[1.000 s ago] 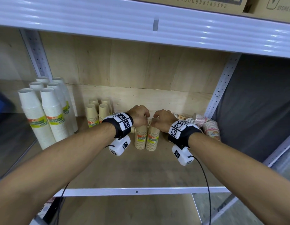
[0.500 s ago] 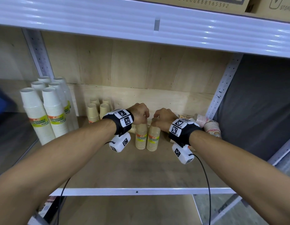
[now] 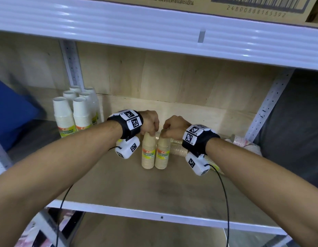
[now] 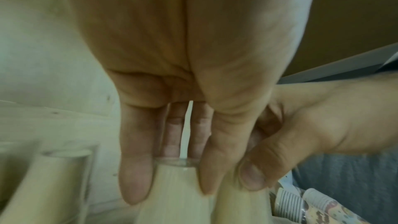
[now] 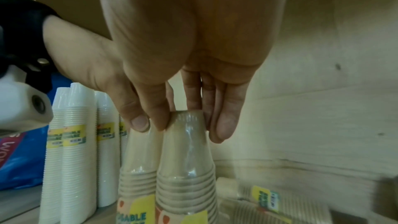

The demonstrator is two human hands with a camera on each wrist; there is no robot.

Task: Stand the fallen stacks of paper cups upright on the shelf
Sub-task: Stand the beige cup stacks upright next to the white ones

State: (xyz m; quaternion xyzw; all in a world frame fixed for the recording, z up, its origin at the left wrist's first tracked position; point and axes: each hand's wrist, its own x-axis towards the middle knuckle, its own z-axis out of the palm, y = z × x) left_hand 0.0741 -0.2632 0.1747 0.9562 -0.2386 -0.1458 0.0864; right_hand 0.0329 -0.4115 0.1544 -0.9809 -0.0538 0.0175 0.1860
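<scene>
Two wrapped brown paper-cup stacks stand upright side by side in the middle of the shelf (image 3: 119, 184). My left hand (image 3: 152, 133) grips the top of the left stack (image 3: 148, 154), thumb and fingers round its narrow end (image 4: 176, 192). My right hand (image 3: 165, 134) pinches the top of the right stack (image 3: 162, 154) in the same way (image 5: 187, 156). More brown stacks (image 3: 177, 147) lie on their sides behind my right wrist, and one shows in the right wrist view (image 5: 269, 198). Patterned cup stacks (image 3: 243, 143) lie fallen at the far right.
Several tall white cup stacks (image 3: 72, 118) stand upright at the left by the shelf post. The wooden back wall (image 3: 172, 90) is close behind the hands. A white shelf beam (image 3: 154, 31) with a cardboard box on it hangs overhead. A blue bag (image 3: 10, 113) sits at far left.
Both hands keep their hold on the tops of the two brown stacks, which stay upright in the same spot. The head view has shifted, so my left wrist now hides the small brown stacks.
</scene>
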